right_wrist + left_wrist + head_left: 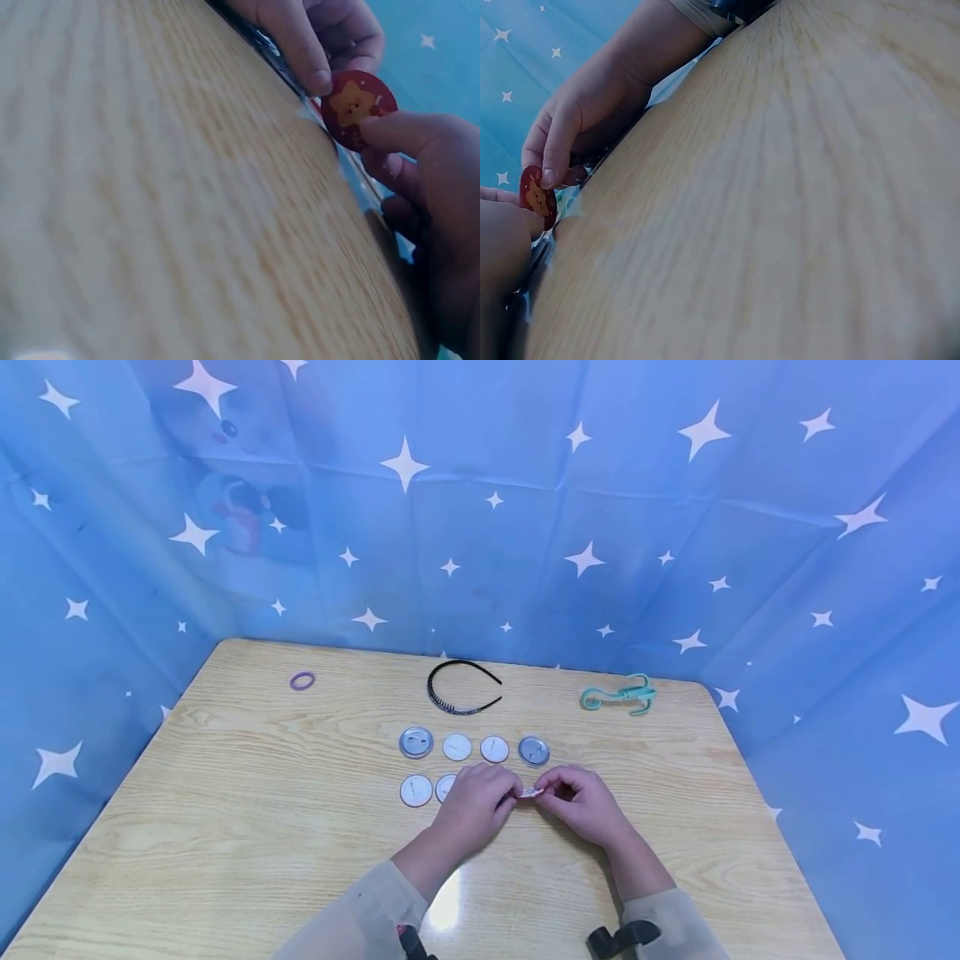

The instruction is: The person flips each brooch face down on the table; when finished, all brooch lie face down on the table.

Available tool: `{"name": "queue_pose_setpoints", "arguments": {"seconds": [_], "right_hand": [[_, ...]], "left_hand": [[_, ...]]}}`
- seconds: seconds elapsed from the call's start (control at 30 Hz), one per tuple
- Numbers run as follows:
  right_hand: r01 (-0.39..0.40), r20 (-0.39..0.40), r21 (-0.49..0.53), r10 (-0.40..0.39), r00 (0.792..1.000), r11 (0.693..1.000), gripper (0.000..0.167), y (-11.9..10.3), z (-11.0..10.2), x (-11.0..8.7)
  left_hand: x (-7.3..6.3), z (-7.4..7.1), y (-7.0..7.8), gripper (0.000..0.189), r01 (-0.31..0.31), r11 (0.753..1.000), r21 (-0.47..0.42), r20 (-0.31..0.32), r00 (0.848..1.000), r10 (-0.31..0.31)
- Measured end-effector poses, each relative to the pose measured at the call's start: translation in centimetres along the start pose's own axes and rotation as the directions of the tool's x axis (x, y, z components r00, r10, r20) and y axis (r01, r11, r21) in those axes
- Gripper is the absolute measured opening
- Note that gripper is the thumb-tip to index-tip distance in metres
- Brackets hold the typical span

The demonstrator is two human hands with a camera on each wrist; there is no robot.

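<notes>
Between both hands is a round pin badge, its red front printed with an orange smiling star. My left hand pinches one edge of it in the head view. At the opposite edge, the thumb and fingers of my right hand grip it. In the left wrist view the red front of the badge faces the camera, tilted up on edge. Just past my left hand lie more pin badges face down, among them one at the left and another partly hidden by the hand.
Behind the hands runs a row of badges, including a silver-backed one and a white-backed one. Farther back on the wooden table lie a black headband, a teal hair clip and a purple ring. A blue star-print curtain surrounds the table.
</notes>
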State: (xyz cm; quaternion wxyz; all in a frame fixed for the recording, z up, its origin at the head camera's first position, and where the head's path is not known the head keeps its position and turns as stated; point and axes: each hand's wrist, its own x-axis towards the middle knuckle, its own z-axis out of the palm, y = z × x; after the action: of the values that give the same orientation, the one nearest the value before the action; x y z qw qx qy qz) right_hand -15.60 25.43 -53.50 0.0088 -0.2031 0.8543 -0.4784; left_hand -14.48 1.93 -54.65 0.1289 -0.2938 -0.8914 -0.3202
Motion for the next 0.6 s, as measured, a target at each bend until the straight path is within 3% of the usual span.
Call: {"name": "queue_pose_setpoints", "arguments": {"seconds": [0.23, 0.4, 0.6], "right_hand": [[-0.007, -0.003, -0.04, 0.007, 1.0, 0.999, 0.013, -2.6, -0.2, 0.1], [-0.006, 0.004, -0.044, 0.007, 1.0, 0.999, 0.014, -0.3, 0.1, 0.1], [0.058, 0.031, -0.017, -0.058, 0.998, 0.998, 0.012, 0.0, -0.1, 0.0]], "left_hand": [[0.0, 0.1, 0.0, 0.005, -0.01, 1.0, 0.003, -0.013, 1.0, 0.01], [-0.1, 0.1, 0.0, 0.006, 0.004, 1.0, 0.014, -0.007, 1.0, -0.004], [-0.3, 0.2, -0.1, 0.009, 0.015, 0.999, 0.044, 0.015, 1.0, -0.015]]}}
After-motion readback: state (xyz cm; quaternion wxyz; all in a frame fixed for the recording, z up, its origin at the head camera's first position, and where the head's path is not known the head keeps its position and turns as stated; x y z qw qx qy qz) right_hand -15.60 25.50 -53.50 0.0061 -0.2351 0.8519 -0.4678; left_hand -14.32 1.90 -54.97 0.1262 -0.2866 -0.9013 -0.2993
